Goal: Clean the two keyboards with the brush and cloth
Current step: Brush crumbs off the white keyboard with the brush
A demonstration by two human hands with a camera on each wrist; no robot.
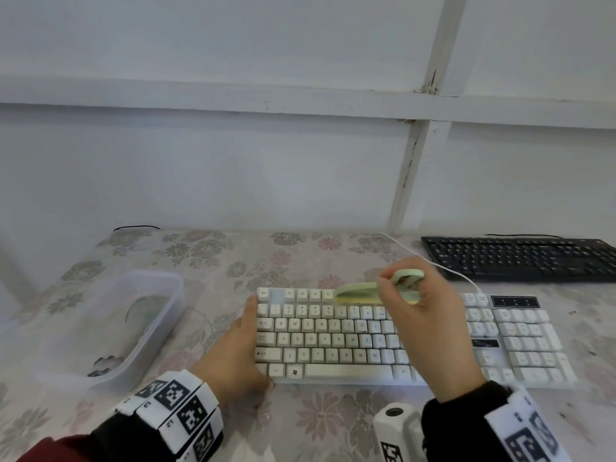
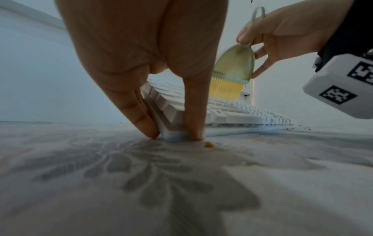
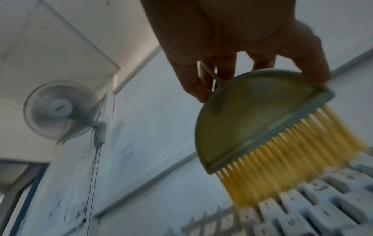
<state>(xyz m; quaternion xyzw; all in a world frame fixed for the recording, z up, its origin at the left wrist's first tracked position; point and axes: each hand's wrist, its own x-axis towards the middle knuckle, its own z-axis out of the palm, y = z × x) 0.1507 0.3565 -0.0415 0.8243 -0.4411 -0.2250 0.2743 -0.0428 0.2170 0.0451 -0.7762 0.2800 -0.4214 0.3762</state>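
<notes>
A white keyboard (image 1: 333, 335) lies on the flowered tablecloth in front of me. My left hand (image 1: 245, 345) rests against its left end, fingers (image 2: 139, 118) straight along the side and thumb at the front corner. My right hand (image 1: 410, 295) grips a pale green brush (image 1: 360, 290) by its loop handle. The yellow bristles (image 3: 282, 159) touch the upper key rows near the middle of the white keyboard (image 3: 302, 204). In the left wrist view the brush (image 2: 236, 67) stands over the keys (image 2: 232, 115). A black keyboard (image 1: 520, 258) lies at the back right. I cannot make out a cloth.
A clear plastic tub (image 1: 156, 328) stands left of the white keyboard; what lies inside is unclear. The white cable (image 1: 433, 265) runs back between the two keyboards. An orange crumb (image 2: 209, 144) lies by the keyboard's front corner. A wall rises behind the table.
</notes>
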